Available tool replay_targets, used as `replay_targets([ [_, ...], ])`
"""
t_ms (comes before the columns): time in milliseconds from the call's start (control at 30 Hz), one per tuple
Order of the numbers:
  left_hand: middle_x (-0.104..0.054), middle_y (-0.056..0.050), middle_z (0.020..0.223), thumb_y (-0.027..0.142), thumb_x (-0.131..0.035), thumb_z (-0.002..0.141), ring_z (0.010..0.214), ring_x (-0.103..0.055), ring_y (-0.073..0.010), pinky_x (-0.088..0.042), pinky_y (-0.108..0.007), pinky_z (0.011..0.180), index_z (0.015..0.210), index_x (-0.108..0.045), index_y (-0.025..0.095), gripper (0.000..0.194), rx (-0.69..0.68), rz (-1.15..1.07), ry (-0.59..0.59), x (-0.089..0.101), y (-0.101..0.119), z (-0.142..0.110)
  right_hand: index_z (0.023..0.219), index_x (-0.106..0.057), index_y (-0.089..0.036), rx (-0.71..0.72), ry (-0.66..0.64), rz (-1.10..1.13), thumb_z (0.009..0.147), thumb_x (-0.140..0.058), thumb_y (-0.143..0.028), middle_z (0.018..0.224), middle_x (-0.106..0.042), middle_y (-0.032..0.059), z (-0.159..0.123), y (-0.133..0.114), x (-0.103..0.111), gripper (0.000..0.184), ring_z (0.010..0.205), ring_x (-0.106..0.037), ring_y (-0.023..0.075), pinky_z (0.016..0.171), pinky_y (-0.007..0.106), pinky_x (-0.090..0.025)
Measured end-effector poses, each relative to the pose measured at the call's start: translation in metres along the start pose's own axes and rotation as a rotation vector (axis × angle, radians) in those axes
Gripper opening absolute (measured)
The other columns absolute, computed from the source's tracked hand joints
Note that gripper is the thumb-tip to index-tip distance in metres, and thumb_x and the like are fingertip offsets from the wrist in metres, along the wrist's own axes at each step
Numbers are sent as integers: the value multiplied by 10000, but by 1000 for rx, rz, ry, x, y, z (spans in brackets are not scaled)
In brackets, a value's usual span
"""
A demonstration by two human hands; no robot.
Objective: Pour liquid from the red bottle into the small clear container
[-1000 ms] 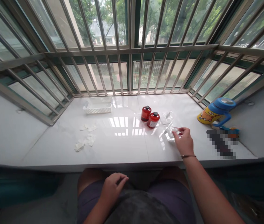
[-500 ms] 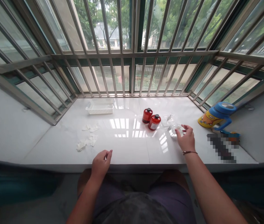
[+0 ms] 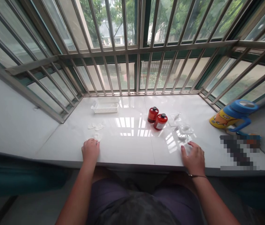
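My left hand is over the near one of two thin, crumpled white pieces, hiding most of it. Its fingers are curled together, and what lies between them is hidden. The far crumpled white piece lies flat beyond. My right hand is low over the counter's front, thumb and fingers apart, holding nothing. Just beyond it lies a clear plastic piece, apart from the fingers. A second clear piece is behind that. Two red bottles with black caps, one rear and one front, stand left of these.
A white perforated basket sits at the back left of the white counter. At the right are a blue and yellow flask and a blurred-out dark object. Metal window bars rise along the back.
My left hand has moved left and forward onto the near crumpled white piece. My right hand has let go of the clear plastic piece and drawn back toward the front edge. The view has shifted slightly.
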State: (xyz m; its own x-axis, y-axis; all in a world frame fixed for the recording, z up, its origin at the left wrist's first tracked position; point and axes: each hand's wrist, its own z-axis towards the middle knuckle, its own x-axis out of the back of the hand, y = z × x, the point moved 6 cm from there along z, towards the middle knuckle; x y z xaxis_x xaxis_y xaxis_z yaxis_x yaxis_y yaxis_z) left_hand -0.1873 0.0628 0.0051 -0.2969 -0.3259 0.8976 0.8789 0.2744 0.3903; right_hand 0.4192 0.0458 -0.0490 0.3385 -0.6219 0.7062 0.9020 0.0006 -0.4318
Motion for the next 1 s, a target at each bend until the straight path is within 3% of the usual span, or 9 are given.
replay_targets([
  [167,-743,-141,1126,411,-673,837,1199,-593,-376,-447,-522,1092,854,-734,216,205,167,-429,21,7,2,8,1302,-588,-160,-12,-30,-23,983,-535,-537,1319,-674,214,1,2,-1,496,1245,-598,391,1074,546,-455],
  [333,-760,-82,908,590,-658,823,874,-703,-255,-604,-429,859,939,-711,201,409,283,-758,-59,-4,19,-8,1278,-616,-160,-44,-27,-49,964,-541,-517,1251,-696,207,-1,1,1,481,1163,-620,397,1017,540,-482],
  [500,-786,-105,1030,448,-730,808,949,-755,-236,-646,-404,861,968,-668,182,317,450,-1312,-186,-15,38,-32,1236,-641,-164,-55,-34,-49,949,-541,-488,1219,-699,201,0,-1,2,444,1109,-620,384,980,521,-480],
  [567,-787,-82,1011,420,-780,787,948,-756,-232,-646,-393,863,945,-655,193,304,501,-1392,-141,-15,39,-38,1219,-649,-169,-59,-38,-62,948,-543,-482,1204,-704,191,1,-1,2,427,1088,-621,373,958,499,-479],
  [667,-799,-75,1085,513,-737,854,1022,-753,-254,-634,-418,934,948,-664,218,318,281,-985,-44,-3,43,-43,1201,-654,-176,-56,-40,-89,953,-546,-467,1177,-711,171,1,-1,2,397,1066,-626,355,933,465,-476],
  [767,-785,-92,1259,509,-665,940,1192,-724,-297,-584,-475,1075,988,-717,249,270,-177,-508,-159,-7,71,-54,1189,-654,-183,-49,-38,-105,959,-554,-450,1162,-714,156,0,0,2,367,1056,-628,340,922,443,-470],
  [833,-787,-103,1258,454,-591,1003,1214,-721,-300,-563,-493,1119,1021,-737,252,250,-394,-343,-195,-15,83,-64,1180,-654,-187,-44,-34,-104,960,-560,-443,1157,-715,151,0,0,2,351,1053,-628,333,921,434,-466],
  [900,-780,-121,1283,387,-492,1055,1239,-717,-296,-546,-506,1153,1114,-742,235,298,-482,-239,-188,-25,84,-69,1171,-655,-192,-42,-31,-101,961,-564,-436,1152,-715,146,0,0,2,335,1050,-628,329,921,429,-464],
  [1000,-702,-149,1446,297,-426,1062,1367,-651,-323,-518,-554,1188,1301,-703,204,378,-489,-39,-225,-45,75,-71,1162,-653,-196,-41,-33,-99,960,-567,-423,1152,-716,141,0,0,2,316,1052,-629,326,925,426,-464],
])
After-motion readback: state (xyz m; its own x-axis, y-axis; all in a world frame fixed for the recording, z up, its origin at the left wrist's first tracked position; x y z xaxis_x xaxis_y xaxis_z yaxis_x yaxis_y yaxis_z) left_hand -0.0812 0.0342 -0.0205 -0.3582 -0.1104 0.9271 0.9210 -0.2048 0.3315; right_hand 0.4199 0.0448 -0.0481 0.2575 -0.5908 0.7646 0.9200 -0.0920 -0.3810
